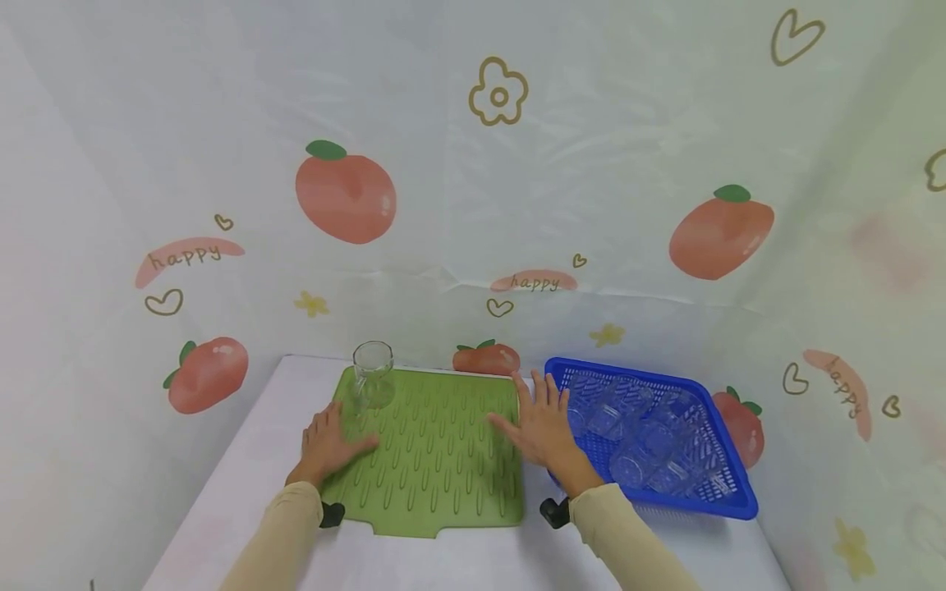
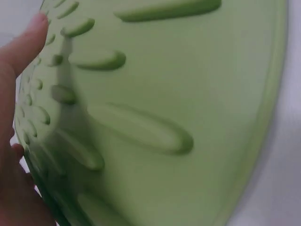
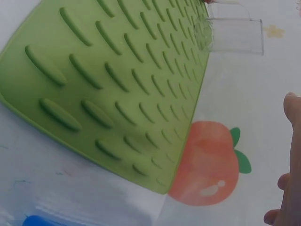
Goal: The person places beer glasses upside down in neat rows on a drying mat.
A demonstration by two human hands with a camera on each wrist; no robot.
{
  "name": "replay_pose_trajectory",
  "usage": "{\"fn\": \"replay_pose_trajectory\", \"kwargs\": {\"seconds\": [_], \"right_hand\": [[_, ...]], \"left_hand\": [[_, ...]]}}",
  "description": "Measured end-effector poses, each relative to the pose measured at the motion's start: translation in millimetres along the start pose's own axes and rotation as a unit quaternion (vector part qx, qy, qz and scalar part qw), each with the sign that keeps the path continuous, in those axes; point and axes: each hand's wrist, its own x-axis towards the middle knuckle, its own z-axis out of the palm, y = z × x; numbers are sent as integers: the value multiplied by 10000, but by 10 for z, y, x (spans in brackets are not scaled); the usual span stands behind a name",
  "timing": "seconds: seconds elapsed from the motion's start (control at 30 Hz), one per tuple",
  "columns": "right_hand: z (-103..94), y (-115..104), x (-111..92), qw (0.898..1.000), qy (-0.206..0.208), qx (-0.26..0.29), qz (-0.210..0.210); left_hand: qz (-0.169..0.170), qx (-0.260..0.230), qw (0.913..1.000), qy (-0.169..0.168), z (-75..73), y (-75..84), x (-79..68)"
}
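A person's left grip (image 1: 323, 446) is spread wide at the near-left side of a green mat (image 1: 436, 443), its thumb reaching in over the ridged face while the other fingers lie along the edge; whether the skin meets the mat, the views do not settle. Just ahead of that grip, on the mat's far-left corner, a clear glass mug (image 1: 373, 369) stands upright, free of both hands, its handle on the side toward the left grip. The right grip (image 1: 543, 423), also spread wide and holding nothing, hovers by the mat's right edge, its thumb pointing in toward the mat and its fingers fanned toward the back; in the right wrist view it shows apart from the mat. The mat thus lies between the two grips, with the mug well away from the right one. Immediately to the right of the right grip, a blue basket (image 1: 709, 507) holds several more clear glasses (image 1: 628, 469), packed close together, some outlines blurred into one another. Mat and basket rest on a white surface (image 1: 473, 566). Beige sleeves (image 1: 628, 546) cover both forearms behind the grips, and beyond them hangs a pale backdrop (image 1: 436, 164) printed with red fruit, hearts, flowers and the word "happy."
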Motion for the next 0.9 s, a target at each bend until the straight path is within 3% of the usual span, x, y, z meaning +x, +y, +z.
{"fn": "replay_pose_trajectory", "kwargs": {"seconds": [0.3, 0.9], "right_hand": [[-91, 100, 31, 9995, -58, 115, 284], [-401, 388, 131, 9967, 7, 315, 742]], "left_hand": [[301, 219, 9990, -227, 45, -104, 5], [103, 424, 9980, -455, 18, -34, -13]]}}
